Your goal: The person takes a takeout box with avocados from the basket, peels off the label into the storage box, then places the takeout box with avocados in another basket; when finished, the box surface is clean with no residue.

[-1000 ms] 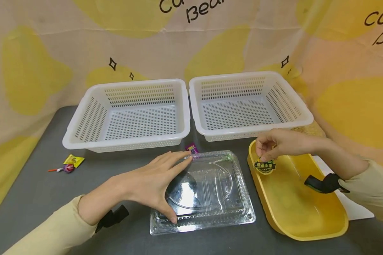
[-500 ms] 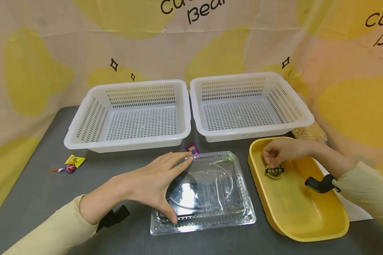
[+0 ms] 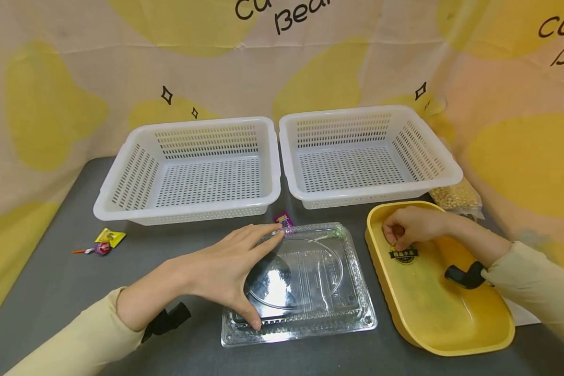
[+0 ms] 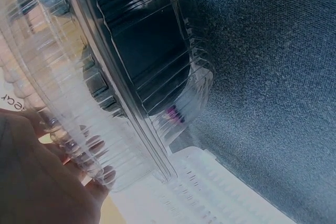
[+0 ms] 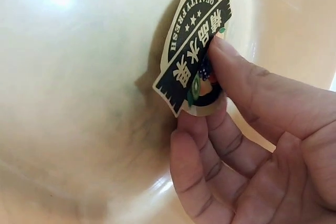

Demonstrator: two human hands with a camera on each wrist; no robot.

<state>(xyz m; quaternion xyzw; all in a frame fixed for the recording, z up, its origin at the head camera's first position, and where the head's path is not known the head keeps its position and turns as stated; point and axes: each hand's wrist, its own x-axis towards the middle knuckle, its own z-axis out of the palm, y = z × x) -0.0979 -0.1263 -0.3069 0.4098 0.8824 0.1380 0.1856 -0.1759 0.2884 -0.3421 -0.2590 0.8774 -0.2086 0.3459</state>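
- While the right hand (image 3: pixel 411 228) reached inside the yellow tray (image 3: pixel 437 313), its thumb and fingers pinched a black-and-gold label (image 5: pixel 195 51).
- The label jutted out past the fingertips, away from the palm, with the thumb on its printed face and fingers behind it.
- It was held close to the tray's inner surface; whether its edge touched the plastic could not be told.
- The left hand (image 3: pixel 225 266) was spread, thumb well apart from the fingers, and lay across the left part of the clear container (image 3: pixel 319 284).
- Its thumb tip was at the near edge of that container, its fingertips at the far edge.
- The container sat on the dark surface (image 3: pixel 51 282), just left of the tray.
- A purple packet (image 3: pixel 283 219) lay just beyond the container's far edge, in front of two white baskets.
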